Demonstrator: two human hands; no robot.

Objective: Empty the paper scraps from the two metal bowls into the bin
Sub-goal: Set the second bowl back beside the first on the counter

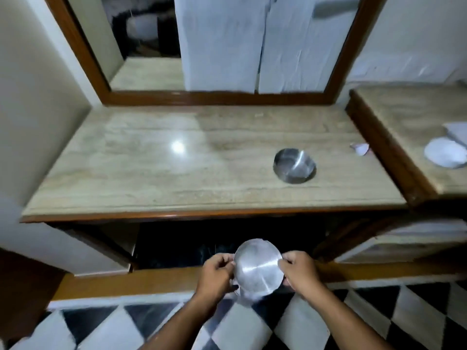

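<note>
I hold one metal bowl (258,268) low in front of the counter, tipped over so that its shiny underside faces me. My left hand (216,273) grips its left rim and my right hand (300,272) grips its right rim. Its inside is hidden, though a bit of white shows below its lower edge. The second metal bowl (294,165) stands upright on the marble counter (156,170) at the right and looks empty. One paper scrap (360,148) lies on the counter near its right end. I see no bin; the space under the counter is dark.
A wood-framed mirror (217,46) stands behind the counter. A higher marble shelf (404,117) at the right carries a white bowl (445,155) and white paper. The floor has black and white tiles (252,324). A wall closes off the left side.
</note>
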